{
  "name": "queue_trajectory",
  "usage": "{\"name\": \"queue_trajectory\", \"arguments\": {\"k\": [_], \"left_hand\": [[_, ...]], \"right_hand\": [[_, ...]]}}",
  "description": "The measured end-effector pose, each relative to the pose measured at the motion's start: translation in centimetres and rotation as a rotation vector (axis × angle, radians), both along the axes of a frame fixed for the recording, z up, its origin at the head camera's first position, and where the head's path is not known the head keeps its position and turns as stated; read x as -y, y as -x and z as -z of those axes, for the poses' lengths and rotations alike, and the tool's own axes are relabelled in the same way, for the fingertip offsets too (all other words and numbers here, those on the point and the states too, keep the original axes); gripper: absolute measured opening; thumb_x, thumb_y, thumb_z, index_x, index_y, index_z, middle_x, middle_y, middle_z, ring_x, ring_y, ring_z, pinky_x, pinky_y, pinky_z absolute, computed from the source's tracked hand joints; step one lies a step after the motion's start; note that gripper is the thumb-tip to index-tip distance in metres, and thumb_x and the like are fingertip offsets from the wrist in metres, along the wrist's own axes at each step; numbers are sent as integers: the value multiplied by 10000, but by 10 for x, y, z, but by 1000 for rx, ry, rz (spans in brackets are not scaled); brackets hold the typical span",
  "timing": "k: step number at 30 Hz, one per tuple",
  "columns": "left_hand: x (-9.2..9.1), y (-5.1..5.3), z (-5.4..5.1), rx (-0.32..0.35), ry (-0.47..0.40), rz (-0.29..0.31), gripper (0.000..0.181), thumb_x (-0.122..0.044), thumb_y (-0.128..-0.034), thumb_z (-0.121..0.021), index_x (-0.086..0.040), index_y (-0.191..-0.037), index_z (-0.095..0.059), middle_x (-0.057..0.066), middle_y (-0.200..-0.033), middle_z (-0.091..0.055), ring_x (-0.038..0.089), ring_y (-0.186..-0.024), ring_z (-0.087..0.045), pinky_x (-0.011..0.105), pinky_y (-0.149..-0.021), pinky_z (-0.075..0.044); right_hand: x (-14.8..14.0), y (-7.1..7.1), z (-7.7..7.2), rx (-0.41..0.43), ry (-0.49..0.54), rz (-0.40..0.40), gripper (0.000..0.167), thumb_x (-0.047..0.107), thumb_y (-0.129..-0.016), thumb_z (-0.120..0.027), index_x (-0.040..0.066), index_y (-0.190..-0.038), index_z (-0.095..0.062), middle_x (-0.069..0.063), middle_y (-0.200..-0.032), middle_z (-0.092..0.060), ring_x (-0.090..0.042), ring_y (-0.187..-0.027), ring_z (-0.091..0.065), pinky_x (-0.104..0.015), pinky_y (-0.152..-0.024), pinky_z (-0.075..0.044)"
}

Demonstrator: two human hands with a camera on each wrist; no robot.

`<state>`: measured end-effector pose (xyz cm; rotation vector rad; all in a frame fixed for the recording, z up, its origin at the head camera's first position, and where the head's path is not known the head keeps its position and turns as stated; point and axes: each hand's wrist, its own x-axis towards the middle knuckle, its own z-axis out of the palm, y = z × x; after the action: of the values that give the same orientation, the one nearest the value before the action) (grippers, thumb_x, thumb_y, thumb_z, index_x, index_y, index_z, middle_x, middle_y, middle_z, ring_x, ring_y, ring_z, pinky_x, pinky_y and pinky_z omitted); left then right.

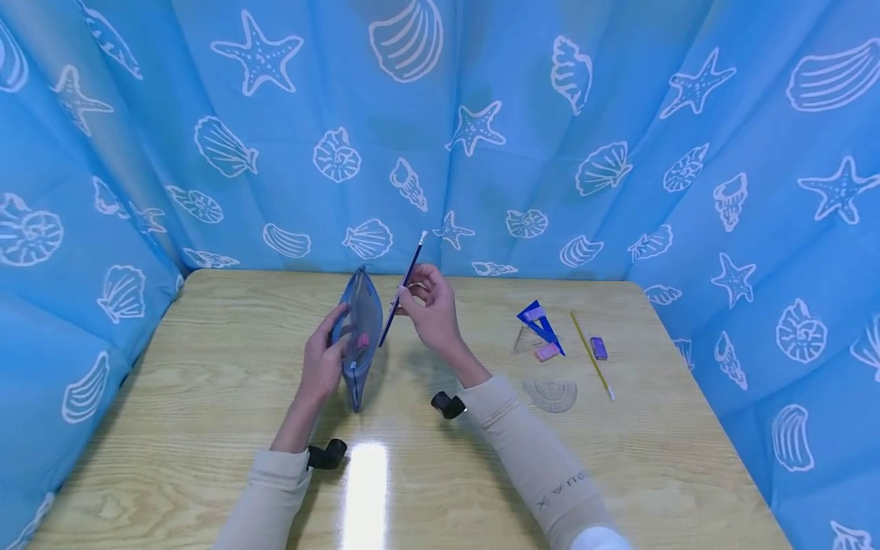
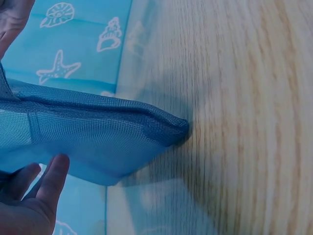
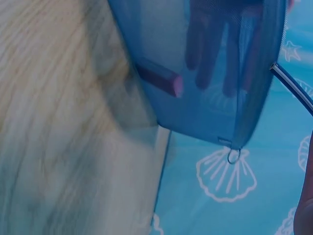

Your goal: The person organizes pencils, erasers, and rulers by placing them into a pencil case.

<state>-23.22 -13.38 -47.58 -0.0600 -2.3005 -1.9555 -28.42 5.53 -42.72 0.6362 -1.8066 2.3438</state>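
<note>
My left hand [image 1: 323, 359] grips a blue mesh zip pouch [image 1: 356, 382] by its side, holding it on edge with its mouth spread open. Through the mesh in the right wrist view, a pink-ended eraser [image 3: 164, 81] shows inside the pouch, low down. To the right of the pouch, my right hand [image 1: 435, 309] pinches a dark blue pencil [image 1: 411, 269] between thumb and fingers. The pencil slants, its pale end up and its lower end beside the pouch's mouth. In the left wrist view the left fingers [image 2: 51, 186] lie along the mesh, partly out of frame.
On the right of the wooden table [image 1: 653, 458] lie a blue set square [image 1: 548, 332], a clear triangle [image 1: 524, 341], a pink eraser [image 1: 547, 352], a clear protractor [image 1: 552, 396], a yellow pencil [image 1: 591, 353] and a purple eraser [image 1: 599, 348]. A shell-patterned blue curtain [image 1: 296, 183] hangs behind the table.
</note>
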Motion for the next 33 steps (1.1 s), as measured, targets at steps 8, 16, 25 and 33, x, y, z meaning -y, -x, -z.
{"name": "queue_trajectory", "arguments": {"k": [8,16,25,33], "left_hand": [[-1,0,1,-21,24,-21,657,8,-906,-394,-84,-1556,-407,177,-1568,-436,415,-1337,-530,562,-997,-463],[-1,-1,2,-5,5,-19,661,3,-907,-397,-106,-1559,-409,155,-1569,-439,397,-1342,-529,546,-1014,-457],[-2,1,1,-8,-12,-1,643,-3,-925,-406,-95,-1561,-403,159,-1580,-422,410,-1344,-516,530,-1026,-442],[-7,2,2,-5,29,-24,680,5,-884,-420,-93,-1557,-411,193,-1552,-439,416,-1266,-551,508,-986,-444]], "right_hand": [[12,-2,-3,6,22,2,233,-76,-966,-540,-107,-1181,-456,-40,-997,-578,-158,-830,-632,-289,-692,-603],[19,-4,-4,2,-2,-19,193,-73,-964,-535,-30,-1146,-488,-21,-986,-572,-120,-809,-639,-283,-690,-600],[25,-10,6,39,-183,-27,277,-48,-958,-580,-125,-1213,-504,-194,-1038,-593,-125,-807,-634,-286,-681,-557],[25,-12,4,90,-369,-32,301,3,-951,-605,-80,-1235,-551,-138,-1029,-603,-125,-756,-614,-315,-655,-575]]}}
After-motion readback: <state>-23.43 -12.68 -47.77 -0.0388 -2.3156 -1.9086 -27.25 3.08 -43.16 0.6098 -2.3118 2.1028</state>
